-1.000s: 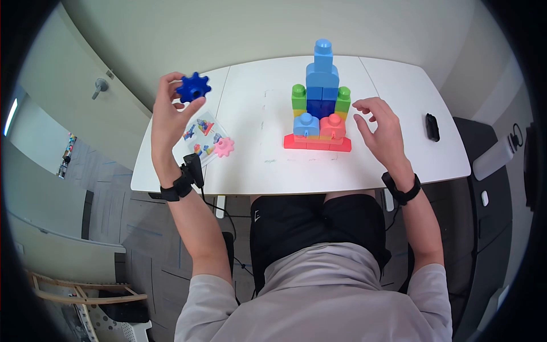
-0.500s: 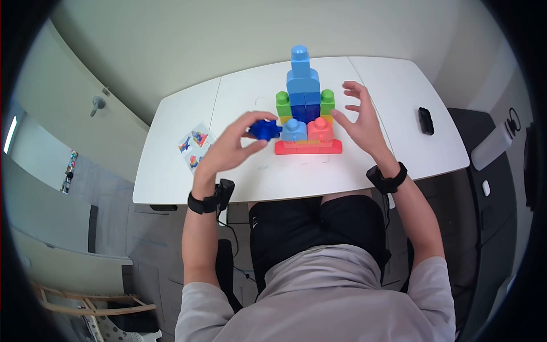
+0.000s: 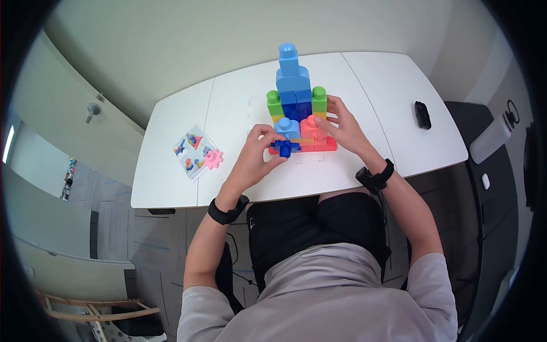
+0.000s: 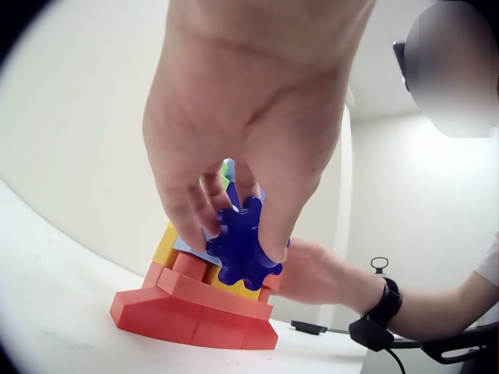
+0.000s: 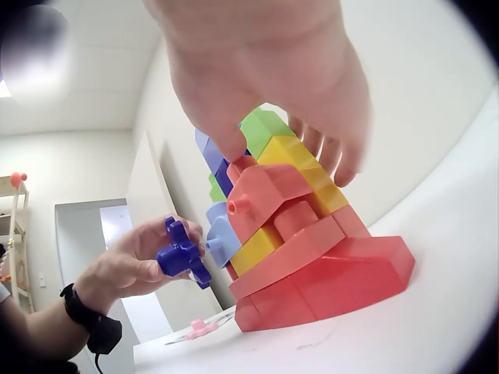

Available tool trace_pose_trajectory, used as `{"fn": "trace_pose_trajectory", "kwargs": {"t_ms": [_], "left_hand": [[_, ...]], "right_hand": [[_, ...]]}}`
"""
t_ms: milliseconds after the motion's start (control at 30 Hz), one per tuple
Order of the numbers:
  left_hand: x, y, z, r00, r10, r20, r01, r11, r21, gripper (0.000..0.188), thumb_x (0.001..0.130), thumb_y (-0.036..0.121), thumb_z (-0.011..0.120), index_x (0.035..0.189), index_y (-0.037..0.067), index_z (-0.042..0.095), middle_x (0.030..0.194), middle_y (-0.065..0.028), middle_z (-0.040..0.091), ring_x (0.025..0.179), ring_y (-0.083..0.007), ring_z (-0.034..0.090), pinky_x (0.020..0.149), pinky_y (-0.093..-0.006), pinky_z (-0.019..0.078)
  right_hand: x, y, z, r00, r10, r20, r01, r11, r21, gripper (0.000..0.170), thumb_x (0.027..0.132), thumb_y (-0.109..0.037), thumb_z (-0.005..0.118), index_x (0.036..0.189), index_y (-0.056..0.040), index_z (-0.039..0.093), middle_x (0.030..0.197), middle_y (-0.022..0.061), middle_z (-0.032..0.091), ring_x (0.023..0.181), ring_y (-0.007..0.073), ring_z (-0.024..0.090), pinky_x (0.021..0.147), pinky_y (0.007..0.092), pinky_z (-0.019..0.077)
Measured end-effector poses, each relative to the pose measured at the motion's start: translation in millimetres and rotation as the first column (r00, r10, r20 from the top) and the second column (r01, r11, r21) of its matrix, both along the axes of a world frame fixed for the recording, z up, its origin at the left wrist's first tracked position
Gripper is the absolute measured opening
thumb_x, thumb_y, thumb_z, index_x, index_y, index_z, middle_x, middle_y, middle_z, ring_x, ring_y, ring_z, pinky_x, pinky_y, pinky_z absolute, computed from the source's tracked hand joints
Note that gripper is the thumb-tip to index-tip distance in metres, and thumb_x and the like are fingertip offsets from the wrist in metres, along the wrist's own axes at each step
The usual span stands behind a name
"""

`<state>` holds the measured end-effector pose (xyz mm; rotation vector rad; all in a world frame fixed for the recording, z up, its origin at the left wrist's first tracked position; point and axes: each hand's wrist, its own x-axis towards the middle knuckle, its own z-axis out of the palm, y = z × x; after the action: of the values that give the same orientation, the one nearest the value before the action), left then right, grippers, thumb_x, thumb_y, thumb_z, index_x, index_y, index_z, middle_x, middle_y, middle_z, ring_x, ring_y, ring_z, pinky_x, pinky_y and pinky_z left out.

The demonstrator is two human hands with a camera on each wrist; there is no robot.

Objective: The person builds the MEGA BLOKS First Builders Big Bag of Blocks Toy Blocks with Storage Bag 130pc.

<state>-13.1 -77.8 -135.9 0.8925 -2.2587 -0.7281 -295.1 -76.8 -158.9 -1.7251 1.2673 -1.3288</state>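
Note:
Thumb and fingers of the left hand (image 3: 250,162) pinch a dark blue gear (image 3: 286,148) in front of the light blue block (image 3: 286,131). In the right wrist view a gap shows between the gear (image 5: 181,253) and the light blue block's side peg (image 5: 214,244). The right hand (image 3: 348,132) grips the block structure's right side: its thumb lies at the top of the pink block (image 5: 269,195), its fingers beside the yellow blocks (image 5: 323,179). The structure stands upright on a red base (image 3: 327,146), light blue blocks (image 3: 289,65) at its top.
A picture sheet (image 3: 191,139) lies at the left of the white table (image 3: 239,102), with a pink gear (image 3: 213,159) over its corner. A black case (image 3: 422,115) lies at the right. Beyond the table's right edge a white bottle (image 3: 491,139) stands on a dark surface.
The left hand has carried the dark blue gear rightward from above the sheet to the structure's front. The right hand has moved in from beside the structure and taken hold of its right side.

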Motion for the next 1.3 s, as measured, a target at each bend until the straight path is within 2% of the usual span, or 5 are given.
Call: {"fn": "trace_pose_trajectory", "kwargs": {"t_ms": [167, 333, 567, 833, 1300], "left_hand": [[-1.0, -6.1, -12.1, 0.998, 0.070, -0.005, -0.070, 0.981, -0.179, 0.046, 0.078, 0.001, 0.086, 0.120, 0.006, 0.068, 0.141, -0.0161, 0.048, 0.129, -0.0320, 0.057, 0.102, -0.0392, 0.0570], [-3.9, -10.3, -17.7, 0.992, 0.021, -0.121, -0.024, 0.999, -0.028, 0.048, 0.083, 0.004, 0.085, 0.126, 0.006, 0.064, 0.144, -0.0165, 0.047, 0.132, -0.0332, 0.056, 0.101, -0.0405, 0.0575], [-5.0, -10.2, -21.2, 0.994, 0.036, -0.099, -0.042, 0.997, -0.059, 0.050, 0.085, 0.004, 0.083, 0.129, 0.007, 0.061, 0.145, -0.0165, 0.048, 0.128, -0.0328, 0.059, 0.099, -0.0389, 0.0582], [-7.8, -14.9, -16.5, 0.968, 0.108, -0.227, -0.070, 0.983, 0.171, 0.048, 0.084, -0.001, 0.084, 0.125, 0.002, 0.058, 0.135, -0.0122, 0.062, 0.124, -0.0255, 0.064, 0.101, -0.0393, 0.0578], [-2.2, -15.2, -12.2, 0.979, 0.048, -0.196, -0.019, 0.989, 0.146, 0.045, 0.084, -0.004, 0.081, 0.124, 0.001, 0.061, 0.148, -0.0161, 0.054, 0.133, -0.0290, 0.061, 0.113, -0.0411, 0.0533]], "right_hand": [[-0.8, -1.3, -3.4, 1.000, 0.014, 0.018, -0.014, 1.000, 0.007, 0.074, 0.099, -0.041, 0.072, 0.149, 0.0026, 0.039, 0.145, 0.0277, 0.056, 0.138, 0.0364, 0.055, 0.114, 0.0473, 0.0466], [-0.4, -1.4, -4.8, 0.999, 0.033, 0.035, -0.034, 0.999, 0.026, 0.073, 0.100, -0.041, 0.071, 0.149, 0.0033, 0.039, 0.144, 0.0277, 0.056, 0.137, 0.0358, 0.056, 0.114, 0.0471, 0.0467], [0.5, -1.5, -7.8, 0.997, 0.041, 0.058, -0.042, 0.999, 0.021, 0.071, 0.101, -0.041, 0.070, 0.148, 0.0029, 0.041, 0.142, 0.0274, 0.058, 0.135, 0.0354, 0.058, 0.114, 0.0460, 0.0473], [-2.3, -3.8, -11.5, 0.999, 0.026, 0.038, -0.028, 0.999, 0.031, 0.069, 0.100, -0.041, 0.070, 0.146, 0.0017, 0.043, 0.141, 0.0264, 0.060, 0.135, 0.0343, 0.059, 0.113, 0.0456, 0.0480], [-3.3, -2.7, -6.8, 0.997, 0.054, 0.059, -0.058, 0.996, 0.068, 0.067, 0.101, -0.042, 0.071, 0.145, 0.0011, 0.044, 0.140, 0.0247, 0.060, 0.134, 0.0324, 0.059, 0.114, 0.0446, 0.0470]]}}
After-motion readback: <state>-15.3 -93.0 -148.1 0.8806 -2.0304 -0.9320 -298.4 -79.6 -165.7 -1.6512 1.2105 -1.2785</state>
